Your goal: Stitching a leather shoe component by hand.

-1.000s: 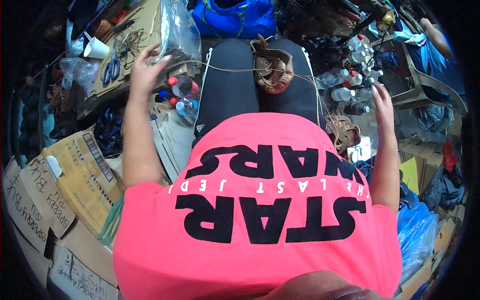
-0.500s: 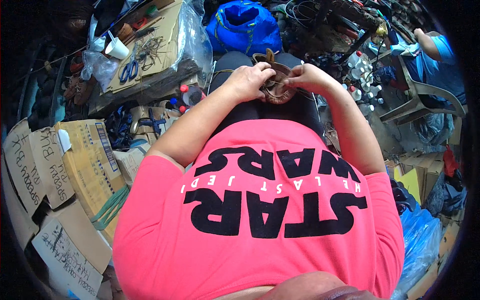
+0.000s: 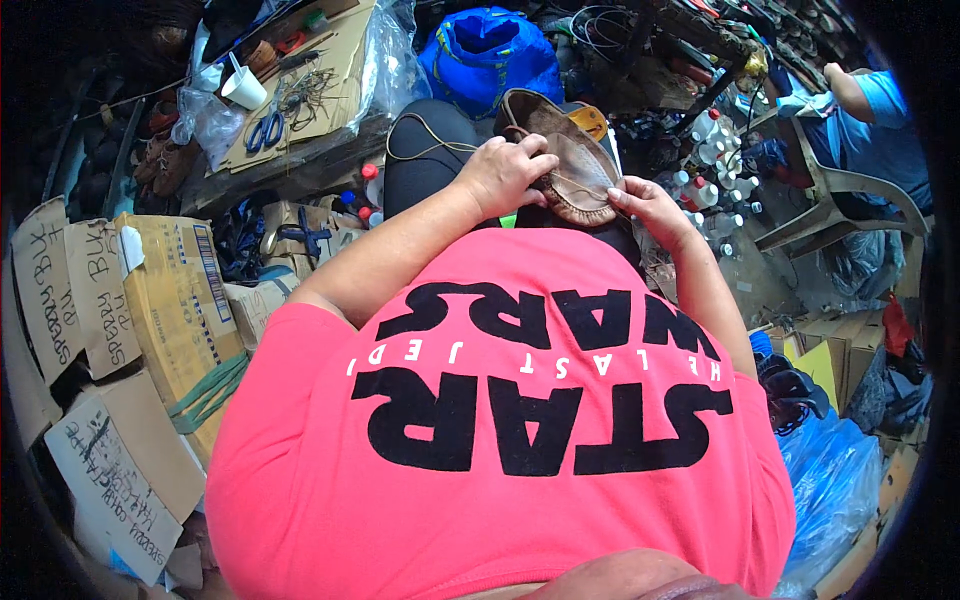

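A brown leather shoe [image 3: 585, 160] rests over my lap, tilted so that its pale inside shows; its gathered toe edge is close to my shirt. My left hand [image 3: 505, 178] is closed on the shoe's left side, its fingers curled over the rim. On the right side near the toe, my right hand [image 3: 652, 207] pinches the edge between thumb and fingers. A light cord [image 3: 425, 122] loops across my left thigh and runs to my left hand. Whether a needle is in either hand cannot be made out. An orange-yellow piece [image 3: 590, 122] shows behind the shoe.
A cardboard-topped bench [image 3: 340, 95] at the left bears blue-handled scissors [image 3: 265, 132] and a white cup [image 3: 244, 90]. A blue bag [image 3: 490, 60] stands ahead. Bottles [image 3: 715, 150] and another person on a plastic chair [image 3: 850, 190] are at the right. Cardboard boxes [image 3: 185, 300] crowd the left.
The shoe has turned and opened toward me, showing more of its inside. My right hand has moved slightly right and down to its edge. The cord loop now spreads over my left thigh.
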The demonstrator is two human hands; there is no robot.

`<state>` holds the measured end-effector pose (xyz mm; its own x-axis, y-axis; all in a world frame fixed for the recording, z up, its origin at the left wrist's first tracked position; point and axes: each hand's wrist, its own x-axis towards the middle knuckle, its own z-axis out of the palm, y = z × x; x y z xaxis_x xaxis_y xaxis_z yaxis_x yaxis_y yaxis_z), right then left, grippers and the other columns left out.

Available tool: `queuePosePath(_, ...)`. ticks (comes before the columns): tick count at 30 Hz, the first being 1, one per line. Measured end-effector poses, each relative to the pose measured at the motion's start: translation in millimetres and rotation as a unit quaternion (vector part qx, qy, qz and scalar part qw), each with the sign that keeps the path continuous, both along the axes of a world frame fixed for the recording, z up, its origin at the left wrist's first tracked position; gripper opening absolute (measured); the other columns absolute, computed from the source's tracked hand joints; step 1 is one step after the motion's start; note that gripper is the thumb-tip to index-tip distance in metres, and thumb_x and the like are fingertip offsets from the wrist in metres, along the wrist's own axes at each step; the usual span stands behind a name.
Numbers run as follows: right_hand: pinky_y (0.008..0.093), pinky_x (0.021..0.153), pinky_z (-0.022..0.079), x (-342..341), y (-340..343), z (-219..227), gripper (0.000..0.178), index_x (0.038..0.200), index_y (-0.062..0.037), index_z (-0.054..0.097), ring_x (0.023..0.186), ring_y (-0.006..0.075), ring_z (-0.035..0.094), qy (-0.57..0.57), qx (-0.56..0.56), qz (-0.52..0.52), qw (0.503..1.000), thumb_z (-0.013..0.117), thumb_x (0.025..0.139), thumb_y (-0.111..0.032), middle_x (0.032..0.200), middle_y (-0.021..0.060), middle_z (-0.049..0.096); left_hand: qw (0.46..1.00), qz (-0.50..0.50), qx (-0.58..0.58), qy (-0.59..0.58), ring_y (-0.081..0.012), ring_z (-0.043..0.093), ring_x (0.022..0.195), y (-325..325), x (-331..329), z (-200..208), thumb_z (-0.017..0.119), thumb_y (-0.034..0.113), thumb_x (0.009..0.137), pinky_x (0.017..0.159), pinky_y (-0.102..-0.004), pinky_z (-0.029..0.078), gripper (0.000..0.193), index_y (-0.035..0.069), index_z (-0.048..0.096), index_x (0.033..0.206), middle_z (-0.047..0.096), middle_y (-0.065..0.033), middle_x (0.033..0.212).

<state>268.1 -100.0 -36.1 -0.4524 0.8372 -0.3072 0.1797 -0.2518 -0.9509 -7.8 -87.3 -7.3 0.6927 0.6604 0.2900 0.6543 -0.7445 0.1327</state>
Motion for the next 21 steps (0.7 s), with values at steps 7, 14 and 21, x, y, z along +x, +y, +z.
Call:
queuePosePath(7,0.0205,0.067,0.038,-10.4,-3.1,1.3,0.027,0.083,-0.0055,0.061,0.072,0.0041,0.046,-0.013,0.04,-0.022,0.999,0.065,0.087,-0.032,0.079,-0.0058,0.056,0.999,0.007,0.03,0.034,-0.0213,0.061,0.084,7.3,-5.6,4.3,0.077,0.033,0.064,0.068,-0.0356,0.048,0.037,0.019,0.063,0.095,0.055,-0.001,0.102)
queuePosePath(14,0.0246,0.08,0.042,-9.1,47.9,28.3,0.034,0.1,0.0022,0.062,0.085,0.0082,0.053,-0.07,0.145,-0.077,0.984,0.057,0.091,-0.03,0.091,0.0015,0.063,0.994,0.071,-0.004,-0.078,-0.0291,0.061,0.093,61.5,-4.9,44.2,0.072,0.025,0.073,0.082,-0.0384,0.049,0.047,0.016,0.058,0.117,0.06,-0.0107,0.107)
queuePosePath(21,0.0212,0.067,0.034,26.6,13.1,-2.5,0.024,0.092,-0.0068,0.061,0.073,0.0042,0.043,0.009,0.048,-0.148,0.988,0.056,0.091,-0.03,0.079,-0.0063,0.053,0.846,0.107,-0.275,-0.445,-0.0119,0.055,0.062,41.1,-85.9,125.4,0.055,0.014,0.091,0.061,-0.0268,0.048,0.014,0.005,0.065,0.089,0.059,-0.0012,0.072)
